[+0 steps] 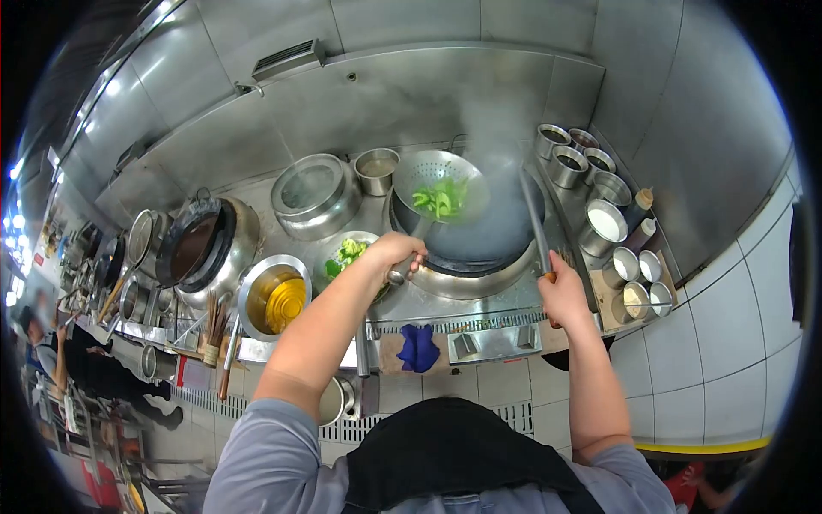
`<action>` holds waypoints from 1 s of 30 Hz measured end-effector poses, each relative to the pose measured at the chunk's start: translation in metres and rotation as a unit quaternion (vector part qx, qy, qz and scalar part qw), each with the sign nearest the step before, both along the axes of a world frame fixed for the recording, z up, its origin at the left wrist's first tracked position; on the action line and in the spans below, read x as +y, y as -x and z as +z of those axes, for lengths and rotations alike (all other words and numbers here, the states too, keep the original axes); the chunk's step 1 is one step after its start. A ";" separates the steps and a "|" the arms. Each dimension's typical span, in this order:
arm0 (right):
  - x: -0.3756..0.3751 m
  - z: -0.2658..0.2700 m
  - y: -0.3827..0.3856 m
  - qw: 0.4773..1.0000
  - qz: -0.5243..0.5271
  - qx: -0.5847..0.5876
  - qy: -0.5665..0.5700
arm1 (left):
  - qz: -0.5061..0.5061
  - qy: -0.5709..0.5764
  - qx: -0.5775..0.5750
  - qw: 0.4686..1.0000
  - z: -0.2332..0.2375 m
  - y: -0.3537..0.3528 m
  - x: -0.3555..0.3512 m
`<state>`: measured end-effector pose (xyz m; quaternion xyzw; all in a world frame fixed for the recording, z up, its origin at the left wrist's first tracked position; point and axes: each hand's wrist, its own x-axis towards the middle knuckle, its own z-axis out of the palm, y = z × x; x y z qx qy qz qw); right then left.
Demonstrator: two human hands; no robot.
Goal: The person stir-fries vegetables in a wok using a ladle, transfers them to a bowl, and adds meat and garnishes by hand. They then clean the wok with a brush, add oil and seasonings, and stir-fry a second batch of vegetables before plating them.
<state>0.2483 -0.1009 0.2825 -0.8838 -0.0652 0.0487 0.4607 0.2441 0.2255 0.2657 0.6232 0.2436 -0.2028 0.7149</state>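
Observation:
My left hand is wrapped round the handle of a perforated metal strainer. Green vegetables lie in the strainer, which is over the left part of a steaming wok. In my right hand is the wooden grip of a long metal ladle; its far end reaches into the steam above the wok and is blurred. Beneath my left forearm, a second strainer or bowl holds pale and green vegetable pieces, partly hidden by the arm.
Left stand a pot of yellow oil, a lidded pot and a dark wok. Sauce containers and bottles line the right. A blue cloth hangs at the front edge. Another person stands far left.

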 end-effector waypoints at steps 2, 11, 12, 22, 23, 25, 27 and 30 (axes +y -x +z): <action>-0.002 0.007 0.001 1.000 -0.007 0.005 0.012 | 0.003 0.001 0.002 1.000 0.012 0.000 0.007; -0.001 -0.002 -0.010 0.992 0.049 0.094 -0.064 | 0.017 -0.015 -0.052 0.998 0.093 -0.011 0.032; 0.001 0.000 -0.010 0.988 0.073 0.112 -0.072 | 0.018 -0.020 -0.052 0.998 0.100 -0.013 0.032; 0.017 -0.018 -0.026 0.987 0.077 0.121 -0.067 | 0.019 -0.053 -0.065 0.996 0.128 -0.019 0.035; 0.017 -0.018 -0.027 0.990 0.069 0.109 -0.062 | 0.021 -0.059 -0.067 0.996 0.129 -0.019 0.035; 0.017 -0.017 -0.026 0.992 0.061 0.099 -0.056 | 0.025 -0.064 -0.067 0.995 0.128 -0.017 0.035; 0.017 -0.012 -0.027 0.996 0.039 0.079 -0.027 | 0.027 -0.066 -0.073 0.995 0.129 -0.016 0.035; 0.010 -0.016 -0.032 0.998 0.026 0.043 -0.027 | 0.023 -0.055 -0.070 0.996 0.131 -0.013 0.035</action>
